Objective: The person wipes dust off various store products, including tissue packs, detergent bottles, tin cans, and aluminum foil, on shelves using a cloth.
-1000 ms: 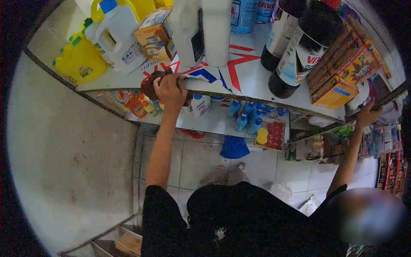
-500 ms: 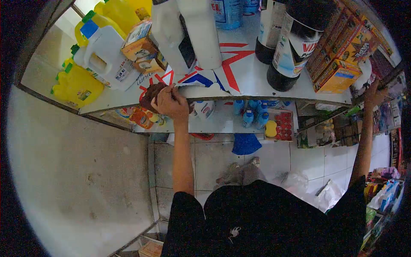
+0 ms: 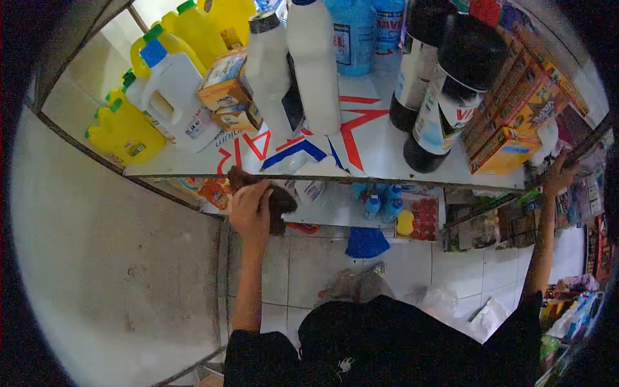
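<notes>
My left hand [image 3: 250, 209] is closed round a dark brown cloth [image 3: 281, 205], which hangs at the front edge of the upper shelf [image 3: 380, 145]. Part of the cloth lies behind my fingers. Red and blue lettering on torn paper covers the shelf surface just above it. At the far right, my right hand [image 3: 560, 177] grips the shelf's edge by the corner, its fingertips partly hard to make out. Nearest to that hand is an orange box [image 3: 506, 151].
White bottles [image 3: 316, 71], a white jug with a blue cap [image 3: 177, 97] and yellow jugs [image 3: 132, 138] stand along the upper shelf. Black-and-white bottles [image 3: 448, 97] stand further right. Below are small blue bottles [image 3: 392, 205] and a blue dustpan-like piece [image 3: 367, 242].
My left hand has drawn the brown cloth off the shelf surface, down to its front edge. My right hand stays at the corner. The view has shifted, so the shelf sits lower.
</notes>
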Demonstrator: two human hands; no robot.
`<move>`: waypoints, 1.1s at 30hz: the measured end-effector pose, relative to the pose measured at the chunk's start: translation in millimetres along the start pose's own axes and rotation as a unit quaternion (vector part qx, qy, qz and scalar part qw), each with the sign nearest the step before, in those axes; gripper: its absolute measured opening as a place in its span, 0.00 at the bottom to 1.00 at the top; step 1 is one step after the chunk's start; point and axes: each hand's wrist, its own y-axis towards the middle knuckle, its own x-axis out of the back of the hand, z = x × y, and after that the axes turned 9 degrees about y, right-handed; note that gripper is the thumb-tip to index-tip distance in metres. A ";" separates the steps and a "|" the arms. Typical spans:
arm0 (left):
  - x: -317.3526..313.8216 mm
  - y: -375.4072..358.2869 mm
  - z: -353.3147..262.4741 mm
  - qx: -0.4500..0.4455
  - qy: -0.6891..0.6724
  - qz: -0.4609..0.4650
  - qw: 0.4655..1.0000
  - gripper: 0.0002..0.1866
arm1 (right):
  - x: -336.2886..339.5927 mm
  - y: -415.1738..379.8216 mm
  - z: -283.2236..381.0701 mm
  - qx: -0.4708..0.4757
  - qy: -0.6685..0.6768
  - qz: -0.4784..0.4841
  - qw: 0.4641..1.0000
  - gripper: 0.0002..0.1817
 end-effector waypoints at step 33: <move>52.9 -49.4 -104.8 -0.015 -0.096 0.359 0.928 0.19 | -20.9 -3.2 -53.5 0.081 -0.048 0.019 0.995 0.33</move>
